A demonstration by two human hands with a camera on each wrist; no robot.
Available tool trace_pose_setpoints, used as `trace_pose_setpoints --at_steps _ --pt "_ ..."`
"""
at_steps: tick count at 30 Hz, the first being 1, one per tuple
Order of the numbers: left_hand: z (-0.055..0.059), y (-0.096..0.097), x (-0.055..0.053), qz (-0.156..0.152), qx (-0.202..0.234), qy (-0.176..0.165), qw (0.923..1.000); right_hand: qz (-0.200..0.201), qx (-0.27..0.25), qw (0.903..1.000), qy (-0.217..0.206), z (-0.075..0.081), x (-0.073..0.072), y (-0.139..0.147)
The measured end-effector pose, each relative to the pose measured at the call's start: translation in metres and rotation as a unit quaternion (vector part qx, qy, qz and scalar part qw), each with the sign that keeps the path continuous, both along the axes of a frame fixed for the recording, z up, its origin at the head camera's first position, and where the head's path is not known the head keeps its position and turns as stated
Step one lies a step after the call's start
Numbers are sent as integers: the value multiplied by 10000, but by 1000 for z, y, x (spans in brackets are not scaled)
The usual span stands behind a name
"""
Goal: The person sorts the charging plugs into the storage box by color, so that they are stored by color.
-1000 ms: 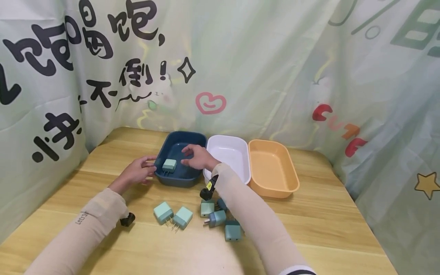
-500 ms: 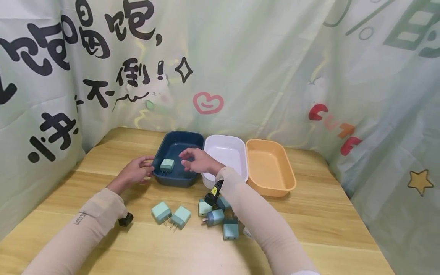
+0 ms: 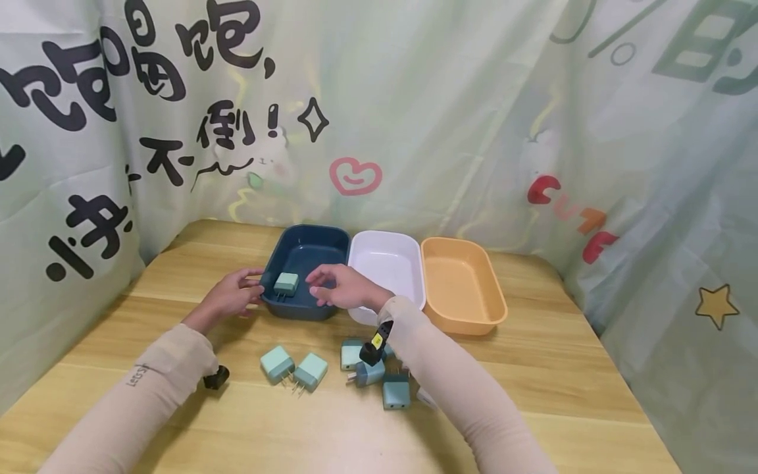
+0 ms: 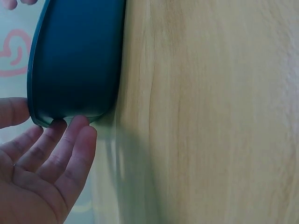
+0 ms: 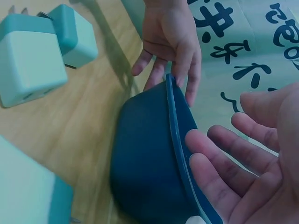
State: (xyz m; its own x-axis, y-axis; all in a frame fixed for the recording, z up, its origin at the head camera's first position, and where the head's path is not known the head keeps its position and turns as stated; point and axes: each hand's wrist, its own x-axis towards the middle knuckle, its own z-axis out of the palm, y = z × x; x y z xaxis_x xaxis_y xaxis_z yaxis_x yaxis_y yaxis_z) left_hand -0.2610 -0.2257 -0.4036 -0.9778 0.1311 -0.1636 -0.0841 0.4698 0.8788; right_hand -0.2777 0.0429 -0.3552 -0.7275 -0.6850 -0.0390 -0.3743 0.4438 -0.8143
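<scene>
Nearest, two beige sleeves (image 3: 130,411), soft cloth gathered at the wrists. Just past them on the table (image 3: 237,434), smooth with streaked wood grain: a loose cluster (image 3: 368,373) of boxy plugs with rounded corners, some two-toned in mint and darker blue-green, part-hidden by the right forearm. Left of these, a mint plug (image 3: 277,364) and its neighbour (image 3: 310,372), thin metal prongs angled toward each other. Beyond, the blue tray (image 3: 302,312): deep, thin-rimmed, satin, plastic by the look, long axis running away from the person. Left hand (image 3: 233,294) grips its left side, thumb at the rim, fingers against the outer wall. Right hand (image 3: 343,287) at the tray's right side, fingers loosely bent, holding nothing; contact with the rim, cannot tell. Key relation: the lone plug (image 3: 287,284) lies on the tray floor, left of the right fingertips and apart from them, prongs toward the person; left hand nearer, tray wall between. Alongside to the right, the white tray (image 3: 387,236), then the orange tray (image 3: 503,312), both glossy. Farthest, a creased pale curtain (image 3: 426,118) with printed lettering and a pink heart (image 3: 333,176).
</scene>
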Motion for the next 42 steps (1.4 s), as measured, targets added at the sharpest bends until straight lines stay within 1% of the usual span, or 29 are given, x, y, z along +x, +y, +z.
trace_pose_setpoints --at_steps 8,13,19,24,26,29,33,37,42 --pt "0 2 0 37 -16 -78 10000 235 -12 9995 -195 -6 9 1" --pt "0 3 0 12 -14 -78 10000 373 47 9992 -146 -10 14 3" --pt "-1 3 -1 1 -11 -30 10000 636 48 9979 -67 -15 21 7" --pt "-1 2 0 -32 15 -41 10000 836 188 9961 206 -23 26 8" --pt "-1 2 0 -33 14 -42 10000 903 226 9954 220 -26 28 8" --pt "-1 2 0 -35 -12 -29 10000 1004 240 9946 69 -32 30 7" --pt "-1 1 1 -26 -22 -36 10000 1148 352 9928 19 -38 33 6" --pt "-1 0 1 -10 -34 -26 10000 1230 557 9907 149 -39 35 6" --pt "0 0 0 -38 -46 -6 10000 1290 771 9886 100 -41 37 7"
